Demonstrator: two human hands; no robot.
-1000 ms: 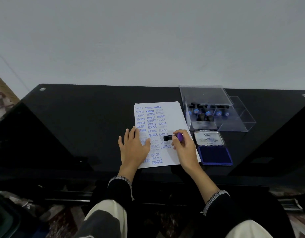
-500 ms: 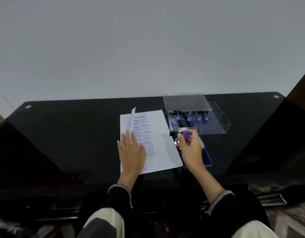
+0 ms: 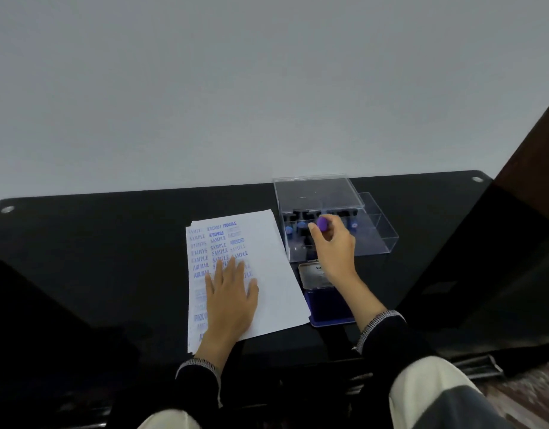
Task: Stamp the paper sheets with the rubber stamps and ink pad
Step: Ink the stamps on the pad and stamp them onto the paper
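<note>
Holding the purple-handled stamp (image 3: 322, 223) pinched in your right hand (image 3: 335, 252) over the clear stamp box (image 3: 378, 239), lower it, probably into an empty slot, while your open left hand (image 3: 231, 300) lies flat on the paper sheets (image 3: 273, 274).

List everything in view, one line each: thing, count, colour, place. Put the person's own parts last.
table: one, glossy black, against the wall.
paper sheets: a small stack, count unclear, white with blue stamped words, centre of the table.
stamp case: one, clear plastic, lid open, right of the sheets.
stamps in the case: several, black with blue tops, exact count unclear.
held stamp: one, purple top, over the case.
ink pad: one, blue, lid open, in front of the case.
wall: one, pale grey, behind the table.
left hand: flat on the sheets.
right hand: grip closed on the held stamp.
</note>
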